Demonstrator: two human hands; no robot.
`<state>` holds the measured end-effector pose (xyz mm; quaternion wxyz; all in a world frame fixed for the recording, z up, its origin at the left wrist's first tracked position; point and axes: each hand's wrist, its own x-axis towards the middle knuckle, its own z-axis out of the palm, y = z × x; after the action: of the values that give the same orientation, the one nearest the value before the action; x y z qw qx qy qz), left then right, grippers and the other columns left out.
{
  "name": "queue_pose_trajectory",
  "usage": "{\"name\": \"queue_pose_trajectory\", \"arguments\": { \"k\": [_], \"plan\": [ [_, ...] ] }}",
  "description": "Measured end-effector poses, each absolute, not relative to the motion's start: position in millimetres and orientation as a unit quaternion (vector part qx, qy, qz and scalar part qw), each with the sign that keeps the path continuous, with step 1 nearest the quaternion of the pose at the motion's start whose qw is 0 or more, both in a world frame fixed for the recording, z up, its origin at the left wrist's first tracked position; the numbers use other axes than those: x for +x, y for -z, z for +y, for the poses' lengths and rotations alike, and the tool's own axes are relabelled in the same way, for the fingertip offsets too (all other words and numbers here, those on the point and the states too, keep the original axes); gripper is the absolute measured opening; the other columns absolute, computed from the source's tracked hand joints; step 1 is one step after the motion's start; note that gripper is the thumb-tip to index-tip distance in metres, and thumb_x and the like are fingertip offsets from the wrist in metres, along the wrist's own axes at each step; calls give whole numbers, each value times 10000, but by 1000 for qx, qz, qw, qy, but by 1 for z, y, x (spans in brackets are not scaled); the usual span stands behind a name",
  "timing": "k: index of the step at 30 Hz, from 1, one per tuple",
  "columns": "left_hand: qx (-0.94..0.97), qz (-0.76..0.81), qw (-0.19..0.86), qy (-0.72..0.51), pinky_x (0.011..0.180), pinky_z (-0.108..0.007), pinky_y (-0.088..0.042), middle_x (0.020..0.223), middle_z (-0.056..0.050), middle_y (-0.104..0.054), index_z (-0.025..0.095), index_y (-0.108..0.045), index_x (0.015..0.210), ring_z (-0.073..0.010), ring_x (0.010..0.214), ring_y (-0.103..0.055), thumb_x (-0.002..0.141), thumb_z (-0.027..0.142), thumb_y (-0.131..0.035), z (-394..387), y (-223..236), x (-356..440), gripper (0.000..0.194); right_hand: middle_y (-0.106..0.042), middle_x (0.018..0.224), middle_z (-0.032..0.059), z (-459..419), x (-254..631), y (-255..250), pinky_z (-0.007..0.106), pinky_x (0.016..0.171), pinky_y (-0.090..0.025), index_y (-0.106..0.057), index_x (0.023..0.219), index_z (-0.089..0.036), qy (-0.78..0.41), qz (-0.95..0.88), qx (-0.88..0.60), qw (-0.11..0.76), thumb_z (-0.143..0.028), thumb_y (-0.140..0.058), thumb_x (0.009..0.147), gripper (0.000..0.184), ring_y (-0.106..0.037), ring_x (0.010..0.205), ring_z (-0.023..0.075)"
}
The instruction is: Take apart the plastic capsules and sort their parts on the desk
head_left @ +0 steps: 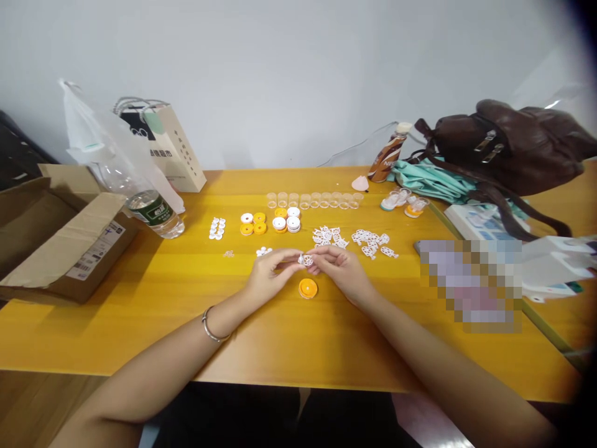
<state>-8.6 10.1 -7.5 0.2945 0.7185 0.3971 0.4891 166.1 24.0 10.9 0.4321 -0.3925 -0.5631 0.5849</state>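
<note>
My left hand and my right hand meet near the table's middle, fingertips pinched close together. Between them is a small white openwork plastic piece, gripped by my right fingers. My left fingers pinch a small white part right beside it; whether the two are joined I cannot tell. Just below lies an orange round disc with a pale rim. Past my right hand are two piles of white openwork pieces. Small white round parts lie beyond my left hand.
Clear cups stand in a row behind white and orange discs. At left are a cardboard box, a water bottle and a paper bag. On the right are a brown bottle, a backpack and a blurred flat object.
</note>
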Motion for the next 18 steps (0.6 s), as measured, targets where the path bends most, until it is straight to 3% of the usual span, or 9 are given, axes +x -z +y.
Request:
{"name": "queue_pose_trajectory", "arguments": {
  "k": [3,8,12,18],
  "plan": [
    [677,396,356,-508,791,-260,-534,916,-58,-676,151,-621,930,-142,814,-652,760,250,-629,10,7,-6,197,-631,682,-16,21,165,-10,251,653,-484,-571,920,-195,-537,-612,-364,452,-268,-605,745,193,-596,635,101],
    [620,403,434,-514,714,-234,-526,807,-44,-673,134,-616,864,-130,727,-643,728,274,-651,12,1,-5,199,-630,825,22,22,169,-7,266,682,-482,-600,884,-208,-400,-749,-319,422,-228,-576,777,112,-589,722,123],
    [603,414,444,-518,685,-208,-501,768,-28,-654,133,-614,830,-111,696,-621,715,266,-656,12,-3,-5,180,-631,795,22,25,172,-6,266,667,-475,-594,857,-205,-313,-789,-334,411,-225,-544,813,70,-586,719,131],
    [586,435,438,-525,671,-202,-491,769,-24,-641,134,-611,817,-104,683,-613,708,263,-659,7,-2,1,175,-580,740,15,26,172,-5,262,630,-453,-540,846,-201,-282,-808,-334,394,-222,-487,849,58,-547,677,131]
  ]
}}
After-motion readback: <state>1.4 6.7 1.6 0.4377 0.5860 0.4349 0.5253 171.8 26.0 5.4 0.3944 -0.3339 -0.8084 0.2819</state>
